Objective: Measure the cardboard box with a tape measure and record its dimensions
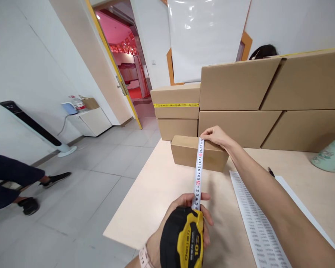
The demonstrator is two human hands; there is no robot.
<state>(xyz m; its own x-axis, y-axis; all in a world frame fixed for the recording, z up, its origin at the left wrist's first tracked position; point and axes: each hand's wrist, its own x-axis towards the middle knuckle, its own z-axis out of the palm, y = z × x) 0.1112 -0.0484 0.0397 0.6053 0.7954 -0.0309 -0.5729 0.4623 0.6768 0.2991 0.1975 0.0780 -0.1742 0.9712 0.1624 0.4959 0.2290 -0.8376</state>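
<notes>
My left hand [184, 212] grips a yellow and black tape measure case [184, 238] near the table's front edge. Its white tape blade [198, 171] runs away from me over a small cardboard box [190, 152] that lies on the light wooden table [156, 193]. My right hand [216, 136] rests on the box's far top edge, fingers pinched on the end of the blade, holding it against the box.
Large cardboard boxes [240, 100] are stacked along the table's far side; one has yellow tape. A printed sheet [254, 223] and a pen [271, 172] lie at right, a green object [331, 156] beyond. A person's legs [13, 182] stand at left on the tiled floor.
</notes>
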